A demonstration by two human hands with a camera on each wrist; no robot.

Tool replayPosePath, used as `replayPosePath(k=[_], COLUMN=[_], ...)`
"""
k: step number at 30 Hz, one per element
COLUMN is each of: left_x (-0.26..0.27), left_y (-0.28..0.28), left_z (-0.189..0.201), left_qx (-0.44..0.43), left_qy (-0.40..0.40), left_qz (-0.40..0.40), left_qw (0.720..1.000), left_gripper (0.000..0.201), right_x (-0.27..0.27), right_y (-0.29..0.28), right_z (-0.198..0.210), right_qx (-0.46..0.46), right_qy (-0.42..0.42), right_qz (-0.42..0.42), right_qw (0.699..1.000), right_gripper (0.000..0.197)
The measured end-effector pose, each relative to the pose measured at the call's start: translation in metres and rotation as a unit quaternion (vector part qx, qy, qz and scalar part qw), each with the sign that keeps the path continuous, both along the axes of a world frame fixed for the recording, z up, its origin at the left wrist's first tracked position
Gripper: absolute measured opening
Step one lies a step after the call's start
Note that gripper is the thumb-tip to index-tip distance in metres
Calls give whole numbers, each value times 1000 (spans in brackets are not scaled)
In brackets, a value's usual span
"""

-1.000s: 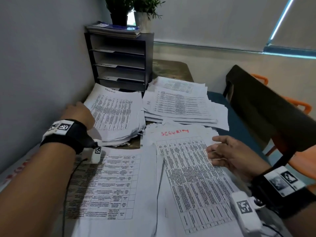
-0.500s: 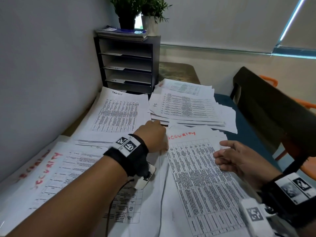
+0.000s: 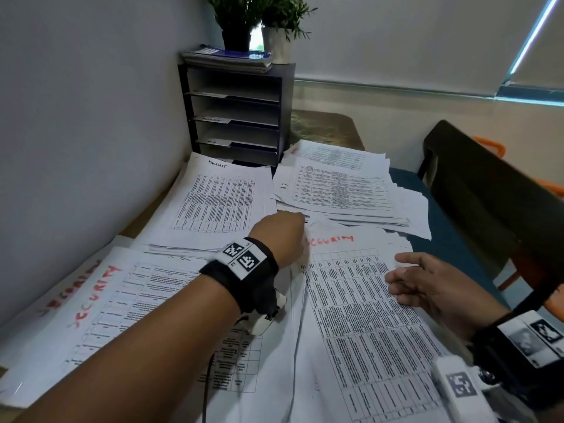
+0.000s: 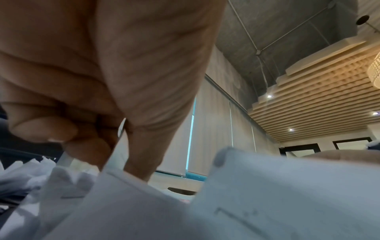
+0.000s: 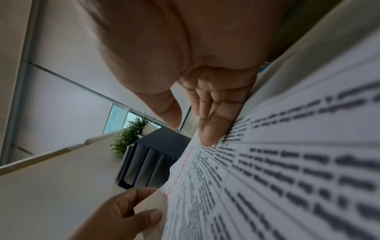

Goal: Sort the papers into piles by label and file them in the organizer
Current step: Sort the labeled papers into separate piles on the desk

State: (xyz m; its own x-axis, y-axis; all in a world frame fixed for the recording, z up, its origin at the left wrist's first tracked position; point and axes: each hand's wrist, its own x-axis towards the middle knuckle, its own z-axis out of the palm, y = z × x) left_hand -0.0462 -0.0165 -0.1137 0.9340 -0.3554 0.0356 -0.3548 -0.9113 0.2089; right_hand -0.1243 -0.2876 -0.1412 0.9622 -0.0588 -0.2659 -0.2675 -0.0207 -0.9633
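A printed sheet labelled SECURITY in red [image 3: 363,312] lies on top of a pile in front of me. My left hand [image 3: 288,232] reaches across to its top left corner; in the right wrist view this left hand [image 5: 133,212] pinches that corner between thumb and fingers. My right hand [image 3: 406,279] lies on the sheet's right side with its fingers straight. A TASKLIST pile [image 3: 219,203] lies at the back left and another pile [image 3: 341,190] at the back right. More SECURITY sheets [image 3: 100,300] lie at the left. The black organizer [image 3: 238,117] stands against the wall.
Magazines [image 3: 225,58] and two potted plants [image 3: 259,22] sit on top of the organizer. A grey wall [image 3: 76,132] runs close along the left. A dark chair back [image 3: 488,190] stands at the right beside the table edge.
My left hand has left the TASKLIST pile, swung right and taken hold of the SECURITY sheet's top left corner. The right hand has stayed on the sheet.
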Motion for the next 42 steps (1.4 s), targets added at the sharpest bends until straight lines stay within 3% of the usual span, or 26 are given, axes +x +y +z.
replayPosePath(k=[7, 11, 15, 18, 22, 24, 27, 30, 32, 34, 38, 42], left_x=[1, 8, 8, 7, 12, 15, 24, 29, 30, 27, 23, 25], left_y=[2, 2, 1, 7, 26, 38, 57, 72, 78, 79, 75, 69], left_z=[8, 13, 21, 30, 39, 49, 64, 72, 77, 84, 85, 75], left_qx=[-144, -277, -390, -454, -504, -498, -458, -390, -336, -330, -336, -310], left_qy=[29, 19, 4, -3, 33, 41, 2, -73, -150, -192, -174, -147], left_qz=[-2, 4, 33, 91, 144, 158, 156, 161, 167, 150, 117, 102], left_qw=[989, 961, 920, 887, 851, 852, 875, 904, 914, 912, 918, 934], left_gripper=[9, 7, 12, 8, 5, 6, 3, 32, 47, 48, 48, 49], right_x=[0, 9, 10, 8, 5, 8, 20, 42, 53, 63, 71, 69], right_y=[-2, -19, -35, -40, -38, -33, -25, -20, 5, 39, 98, 148], right_z=[2, 7, 18, 21, 17, 20, 32, 40, 48, 53, 53, 45], right_qx=[-11, -133, -197, -134, -155, -158, -198, -317, -363, -390, -424, -446], right_qy=[-16, -102, -80, -33, -44, -58, -105, -155, -176, -171, -167, -179], right_qz=[-17, -104, -52, 12, 61, 58, -16, -18, 31, 102, 239, 315], right_qw=[1000, 980, 976, 990, 985, 984, 974, 936, 914, 899, 857, 819], right_gripper=[28, 24, 66, 48, 18, 17, 16, 9, 10, 12, 6, 15])
